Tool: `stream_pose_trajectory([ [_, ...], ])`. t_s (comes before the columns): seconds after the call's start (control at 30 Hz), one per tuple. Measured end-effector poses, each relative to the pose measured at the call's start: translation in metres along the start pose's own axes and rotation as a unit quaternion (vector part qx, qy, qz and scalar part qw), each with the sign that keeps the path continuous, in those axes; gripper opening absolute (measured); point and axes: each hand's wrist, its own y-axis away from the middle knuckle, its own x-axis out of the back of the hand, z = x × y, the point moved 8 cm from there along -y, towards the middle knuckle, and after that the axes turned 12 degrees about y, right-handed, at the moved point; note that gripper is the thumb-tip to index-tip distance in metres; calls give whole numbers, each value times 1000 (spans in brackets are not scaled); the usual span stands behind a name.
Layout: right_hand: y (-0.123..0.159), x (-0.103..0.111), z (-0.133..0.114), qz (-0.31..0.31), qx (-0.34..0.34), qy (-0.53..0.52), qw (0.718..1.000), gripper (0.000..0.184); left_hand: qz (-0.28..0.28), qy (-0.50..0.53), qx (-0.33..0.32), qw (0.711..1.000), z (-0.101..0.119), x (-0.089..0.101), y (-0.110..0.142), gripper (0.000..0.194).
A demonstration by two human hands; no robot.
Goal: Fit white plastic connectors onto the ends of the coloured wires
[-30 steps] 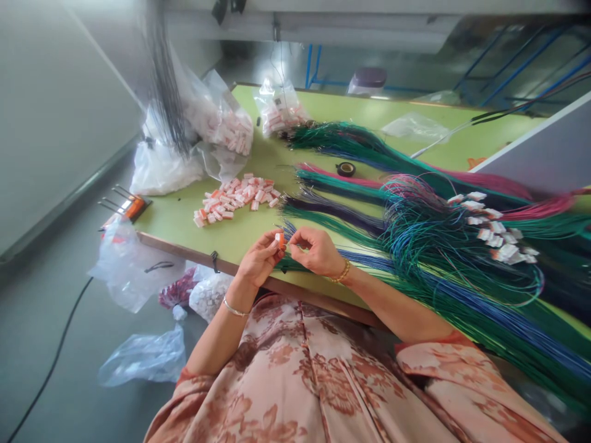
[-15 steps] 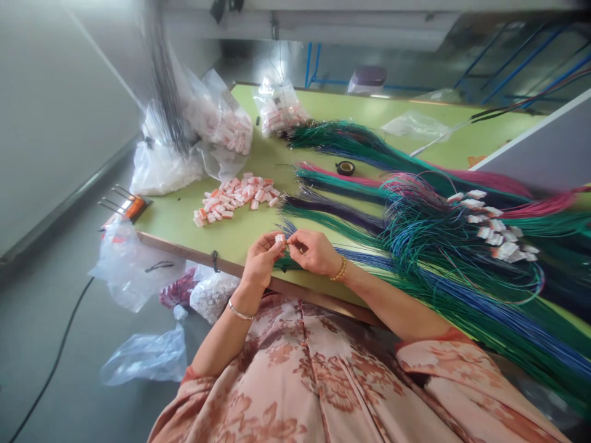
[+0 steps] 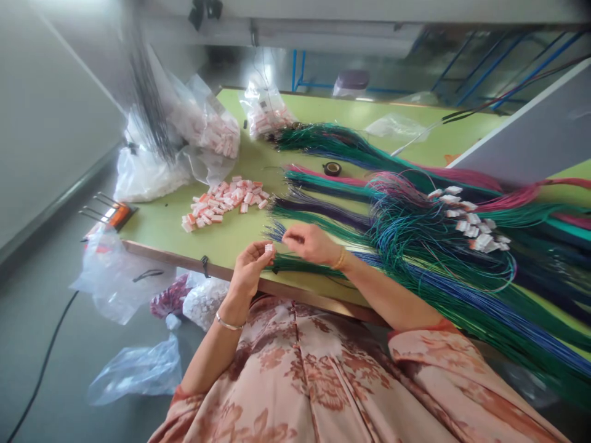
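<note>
My left hand [image 3: 250, 266] pinches a small white connector housing [image 3: 268, 248] between thumb and fingertips, just above the table's front edge. To its right, my right hand [image 3: 314, 246] hovers with fingers curled together over the tips of a blue wire bundle [image 3: 276, 231]. Whatever those fingertips hold is too small to make out. A gap separates the two hands. Behind my left hand lies a loose pile of white and orange connector housings [image 3: 226, 202]. Green wires [image 3: 300, 263] run beneath my right wrist.
Bundles of green wires [image 3: 341, 136] and pink wires [image 3: 323, 175] cover the table's right side, with wired white connectors [image 3: 475, 227] on top. A black tape roll [image 3: 332, 168] lies between bundles. Bags of housings [image 3: 268, 114] stand behind. An orange pronged holder [image 3: 120, 215] sits at the left corner.
My right hand has moved away from the housing, up and right to the blue wire tips. My left hand still holds the housing. The whole view has shifted slightly.
</note>
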Motion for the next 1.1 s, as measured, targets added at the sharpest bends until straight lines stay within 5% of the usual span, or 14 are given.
stream_pose_trajectory([
  [0.1,0,19,39,-40,-83,106,990,14,-8,-1,8,1000,-1,1,-2,44],
  [0.2,5,12,58,-121,-112,205,965,15,-11,-4,14,1000,-6,2,-5,44],
  [0.7,1,-15,47,-190,-48,304,932,23,-33,-11,28,999,-12,1,-2,41],
  [1.1,-19,-2,40,-56,-113,29,992,8,-34,-3,29,999,-11,-5,0,41],
])
